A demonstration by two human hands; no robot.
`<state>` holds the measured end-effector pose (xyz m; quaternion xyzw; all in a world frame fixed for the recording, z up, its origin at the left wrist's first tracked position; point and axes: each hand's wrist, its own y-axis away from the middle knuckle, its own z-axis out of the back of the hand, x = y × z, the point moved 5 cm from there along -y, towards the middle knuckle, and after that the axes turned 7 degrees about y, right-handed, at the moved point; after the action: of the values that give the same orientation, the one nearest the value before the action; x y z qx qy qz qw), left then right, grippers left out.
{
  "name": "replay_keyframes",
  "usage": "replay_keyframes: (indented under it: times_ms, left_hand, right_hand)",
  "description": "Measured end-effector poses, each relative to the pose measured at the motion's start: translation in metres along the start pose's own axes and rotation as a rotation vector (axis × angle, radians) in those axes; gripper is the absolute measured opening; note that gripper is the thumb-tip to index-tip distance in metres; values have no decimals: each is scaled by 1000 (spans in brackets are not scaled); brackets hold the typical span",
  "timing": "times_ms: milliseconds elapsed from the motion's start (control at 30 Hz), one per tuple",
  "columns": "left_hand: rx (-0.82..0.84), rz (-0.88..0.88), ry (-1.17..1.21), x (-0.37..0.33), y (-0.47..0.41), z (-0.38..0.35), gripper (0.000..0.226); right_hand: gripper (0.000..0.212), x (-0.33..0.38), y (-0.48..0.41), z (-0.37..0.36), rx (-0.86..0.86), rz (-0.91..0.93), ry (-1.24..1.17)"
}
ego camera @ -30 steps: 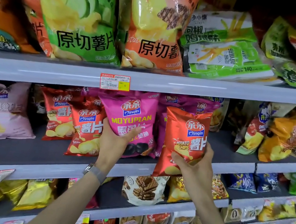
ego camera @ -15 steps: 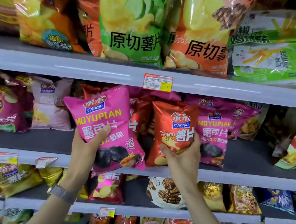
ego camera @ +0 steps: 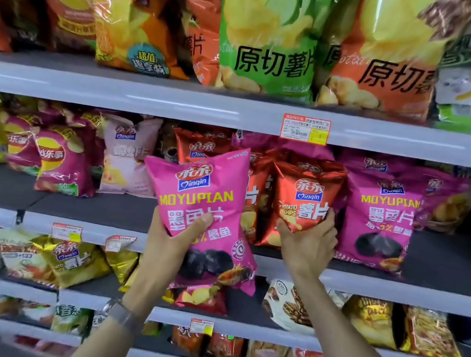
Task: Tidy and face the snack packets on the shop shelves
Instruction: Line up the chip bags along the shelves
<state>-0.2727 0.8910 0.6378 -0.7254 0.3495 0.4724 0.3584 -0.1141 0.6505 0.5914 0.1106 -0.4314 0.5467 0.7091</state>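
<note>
My left hand (ego camera: 172, 237) grips a pink Moyupian packet (ego camera: 206, 204) by its lower left side, thumb on the front, and holds it tilted out in front of the middle shelf (ego camera: 74, 229). My right hand (ego camera: 307, 244) grips the bottom of a red potato chips packet (ego camera: 305, 195), which stands upright among other red packets (ego camera: 199, 148) on that shelf. Another pink Moyupian packet (ego camera: 381, 218) stands on the shelf just right of the red one.
Large green (ego camera: 268, 30) and orange (ego camera: 384, 54) chip bags fill the top shelf. Purple Lay's packets (ego camera: 62, 161) and a pale pink packet (ego camera: 127, 159) stand at the left of the middle shelf. Lower shelves (ego camera: 236, 325) hold gold and mixed snack packets.
My left hand has pulled the pink packet off the shelf, out and leftward. My right hand has pushed the red packet back onto the shelf among the other red ones. The view shifted left.
</note>
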Motion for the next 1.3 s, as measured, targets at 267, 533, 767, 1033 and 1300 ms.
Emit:
replay_keyframes:
  times_ms: [267,533,767,1033,1300]
  left_hand:
    - [149,42,-29,22,1,-64,66]
    - [233,27,-80,40,12,-159,61]
    - [334,19,-114,55,36,-268,51]
    - [547,31,-212,88,62,-397,80]
    - [559,37,-392,134,65,-452,70]
  right_hand:
    - [91,-12,16,38,157,121,-238]
    - [26,-33,34,103,548,65,-721]
    - [77,-92,-20,155,557,95,-626]
    - [80,-197,-118,224,359,-52,-755]
    - [79,-242,-203,234,416,23,-709]
